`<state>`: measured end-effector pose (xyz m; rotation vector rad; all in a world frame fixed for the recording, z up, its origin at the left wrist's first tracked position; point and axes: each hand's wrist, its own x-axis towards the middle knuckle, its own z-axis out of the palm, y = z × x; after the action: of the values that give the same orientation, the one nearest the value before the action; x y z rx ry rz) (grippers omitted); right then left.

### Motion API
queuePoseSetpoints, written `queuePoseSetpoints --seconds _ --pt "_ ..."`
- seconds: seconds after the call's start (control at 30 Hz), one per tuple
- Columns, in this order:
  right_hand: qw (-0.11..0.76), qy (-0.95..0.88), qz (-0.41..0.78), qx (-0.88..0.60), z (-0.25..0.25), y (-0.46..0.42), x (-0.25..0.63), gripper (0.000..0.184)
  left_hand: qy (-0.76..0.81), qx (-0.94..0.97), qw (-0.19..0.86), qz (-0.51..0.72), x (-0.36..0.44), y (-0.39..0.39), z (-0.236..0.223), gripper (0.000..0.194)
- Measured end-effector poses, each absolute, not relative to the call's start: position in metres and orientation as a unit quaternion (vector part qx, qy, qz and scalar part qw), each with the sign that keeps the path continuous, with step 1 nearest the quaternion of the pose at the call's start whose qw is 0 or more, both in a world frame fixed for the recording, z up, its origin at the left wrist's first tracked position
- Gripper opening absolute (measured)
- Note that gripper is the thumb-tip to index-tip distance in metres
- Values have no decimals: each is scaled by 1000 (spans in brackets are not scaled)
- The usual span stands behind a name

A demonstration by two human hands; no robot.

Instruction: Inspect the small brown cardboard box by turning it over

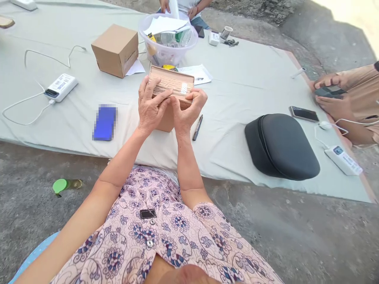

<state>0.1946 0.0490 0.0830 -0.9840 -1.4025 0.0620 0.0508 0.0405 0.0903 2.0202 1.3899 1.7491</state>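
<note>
A small brown cardboard box (165, 125) stands on the cloth in front of me, its upper part under both hands. Its top panel (173, 80) is tilted towards me and carries a white label with dark dots. My left hand (151, 104) grips the panel's left side, fingers lying over its face. At the right near corner, my right hand (187, 110) holds the edge between thumb and bent fingers. Both thumbs meet near the middle of the front edge. A dark marker pen (197, 127) lies just right of my right wrist. The box's inside is hidden.
A closed cardboard box (117, 45) and a full plastic basin (168, 55) stand behind. At left are a white power bank (63, 86) with cables and a pixelated blue rectangle (105, 122); at right, a black case (286, 146) and phone (304, 113). Another person's hands (333, 92) hold a dark object.
</note>
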Motion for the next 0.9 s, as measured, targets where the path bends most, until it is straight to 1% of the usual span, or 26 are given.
queuePoseSetpoints --seconds 0.2,0.27,0.37,0.6,0.73,0.9 --pt "661 -613 3 -432 91 44 192 40 457 665 53 589 47 46 83 51" --pt "661 -619 15 -424 92 41 195 40 459 666 47 586 47 47 82 52" --pt "645 -635 45 -423 88 40 201 40 453 664 39 593 47 47 80 52" --pt "638 -647 79 -410 76 42 208 40 457 665 34 590 44 40 83 41" --pt "634 -637 91 -429 78 36 206 44 453 662 48 595 42 38 84 43" --pt "644 -641 62 -413 79 20 206 45 446 679 38 582 37 39 87 44"
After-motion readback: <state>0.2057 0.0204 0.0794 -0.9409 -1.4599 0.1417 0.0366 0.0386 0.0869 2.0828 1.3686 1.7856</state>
